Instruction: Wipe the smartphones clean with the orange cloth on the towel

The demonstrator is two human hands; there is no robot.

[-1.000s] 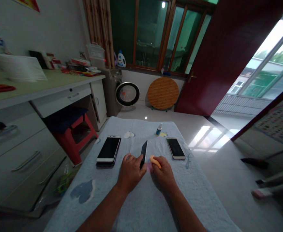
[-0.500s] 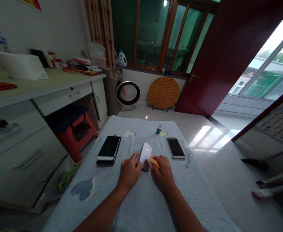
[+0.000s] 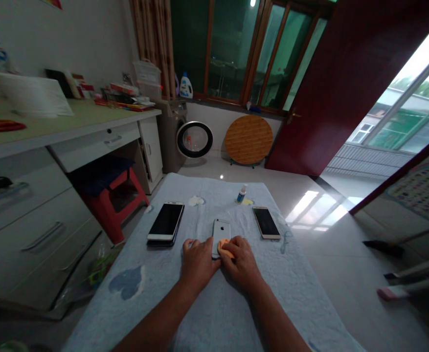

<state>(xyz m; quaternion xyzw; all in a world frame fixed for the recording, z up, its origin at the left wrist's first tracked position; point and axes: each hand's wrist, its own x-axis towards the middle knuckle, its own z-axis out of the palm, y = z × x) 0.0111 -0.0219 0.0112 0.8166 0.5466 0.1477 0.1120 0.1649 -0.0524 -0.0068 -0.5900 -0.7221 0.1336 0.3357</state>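
Observation:
A silver smartphone [image 3: 221,229] lies back up on the cloth-covered table, its dark apple logo showing. My left hand [image 3: 198,260] grips the phone's lower left side, with the thumb at its bottom edge. In the fingers of my right hand [image 3: 242,261] is an orange cloth [image 3: 225,248], pressed against the lower part of the phone's back. To the left, a white-framed smartphone [image 3: 167,221] with a dark screen lies on top of another dark device. Another smartphone [image 3: 266,223] rests screen up on the right. A small spray bottle [image 3: 241,194] stands farther back.
A pale blue patterned cloth [image 3: 155,303] covers the table. On the left are a white desk [image 3: 85,151] and a red stool [image 3: 121,210]. Behind stand a washing machine with its door [image 3: 194,140] ajar and a round wooden tabletop [image 3: 249,140]. A dark red door [image 3: 320,93] is at right.
The phone has gone from tilted to lying flat, its logo turning clearer. My right hand has carried the orange cloth left from the phone's edge onto its back.

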